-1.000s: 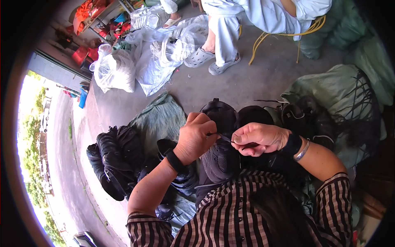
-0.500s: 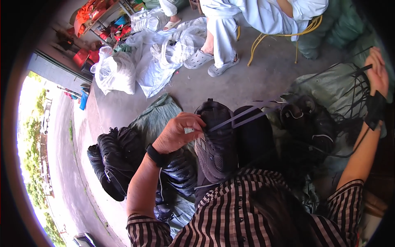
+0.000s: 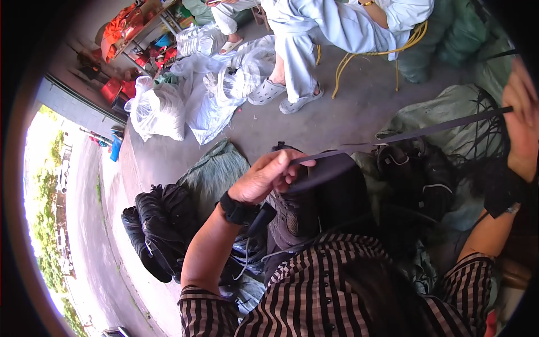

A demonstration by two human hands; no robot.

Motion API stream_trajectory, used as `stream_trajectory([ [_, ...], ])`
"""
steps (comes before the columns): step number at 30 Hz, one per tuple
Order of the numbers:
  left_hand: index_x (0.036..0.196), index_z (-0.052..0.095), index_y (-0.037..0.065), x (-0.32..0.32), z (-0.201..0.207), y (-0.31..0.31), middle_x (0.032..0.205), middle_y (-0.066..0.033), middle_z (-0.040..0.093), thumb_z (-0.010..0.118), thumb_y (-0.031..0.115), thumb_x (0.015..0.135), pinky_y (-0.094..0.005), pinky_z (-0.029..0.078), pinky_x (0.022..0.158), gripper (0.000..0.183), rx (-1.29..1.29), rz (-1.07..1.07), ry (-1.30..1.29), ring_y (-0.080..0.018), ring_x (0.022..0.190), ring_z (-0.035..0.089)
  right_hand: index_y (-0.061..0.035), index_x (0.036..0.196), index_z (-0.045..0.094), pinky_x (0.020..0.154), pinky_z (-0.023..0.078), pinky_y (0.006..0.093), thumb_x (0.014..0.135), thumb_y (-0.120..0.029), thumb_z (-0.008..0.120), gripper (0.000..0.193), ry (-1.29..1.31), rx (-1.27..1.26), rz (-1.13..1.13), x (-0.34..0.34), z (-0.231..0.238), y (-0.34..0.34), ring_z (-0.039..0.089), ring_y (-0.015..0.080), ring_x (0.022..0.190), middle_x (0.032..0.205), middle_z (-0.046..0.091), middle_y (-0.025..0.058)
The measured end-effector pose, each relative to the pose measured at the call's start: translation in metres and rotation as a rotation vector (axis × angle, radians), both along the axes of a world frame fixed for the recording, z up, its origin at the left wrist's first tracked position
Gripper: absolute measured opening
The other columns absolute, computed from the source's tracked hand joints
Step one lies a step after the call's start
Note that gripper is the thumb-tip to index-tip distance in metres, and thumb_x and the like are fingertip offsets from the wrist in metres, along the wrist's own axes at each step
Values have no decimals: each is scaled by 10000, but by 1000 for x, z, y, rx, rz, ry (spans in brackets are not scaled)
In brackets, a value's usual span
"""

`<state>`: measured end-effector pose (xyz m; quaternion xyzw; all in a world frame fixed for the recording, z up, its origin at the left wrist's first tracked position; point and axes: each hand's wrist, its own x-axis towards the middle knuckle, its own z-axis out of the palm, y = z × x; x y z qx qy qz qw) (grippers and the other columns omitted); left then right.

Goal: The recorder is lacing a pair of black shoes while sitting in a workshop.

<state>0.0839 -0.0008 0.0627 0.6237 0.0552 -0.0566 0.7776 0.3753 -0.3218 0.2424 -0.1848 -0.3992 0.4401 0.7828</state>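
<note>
A dark, flat shoelace (image 3: pixel 426 130) stretches tight between my two hands. My left hand (image 3: pixel 266 174) pinches it above a dark grey and black shoe (image 3: pixel 289 219) that rests on my lap. Most of the shoe's upper part is covered by that hand. Raised at the far right, my right hand (image 3: pixel 522 115) is closed on the lace near its other end; the fingers are partly blurred. Black bands sit on both wrists. Below the taut lace, a dark blurred strip passes over the shoe; I cannot tell whether it is a second lace.
Black shoes (image 3: pixel 160 224) lie heaped at my left by a green sack (image 3: pixel 216 165). More dark shoes (image 3: pixel 412 174) are at my right, with loose laces (image 3: pixel 483 126) on a pale green sack. Ahead, a person in light clothes (image 3: pixel 337 28) sits on a yellow-framed chair, near white bags (image 3: pixel 160 109).
My right hand has moved slightly down and nearer, pulling the lace straight. My left hand has shifted a little right over the shoe. The loops seen earlier between the hands have been drawn out.
</note>
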Motion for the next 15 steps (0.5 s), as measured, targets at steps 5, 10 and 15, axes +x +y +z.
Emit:
stream_trajectory([
  [5, 878, 502, 97, -28, 7, 15, 646, 54, 354, 431, 310, 1002, -184, 216, 420, 256, -142, 398, 49, -34, 509, 276, 42, 1041, 501, 810, 412, 293, 981, -125, 383, 213, 111, -306, -860, 6, -54, 20, 515, 171, 846, 949, 526, 60],
  [10, 940, 514, 105, -86, 6, 36, 781, 17, 462, 428, 244, 997, -193, 225, 416, 173, -339, 853, -181, -46, 486, 261, 11, 944, 508, 838, 419, 332, 974, -150, 402, 196, 698, -30, -622, 100, -171, -39, 518, 189, 898, 1047, 560, 100],
  [15, 911, 550, 132, -164, -27, 96, 759, 13, 541, 446, 235, 984, -225, 305, 462, 163, -393, 1250, -253, -76, 506, 351, -49, 814, 569, 457, 307, 216, 916, -280, 524, 256, 274, -707, -912, 139, -278, -105, 410, 66, 537, 801, 584, 40],
])
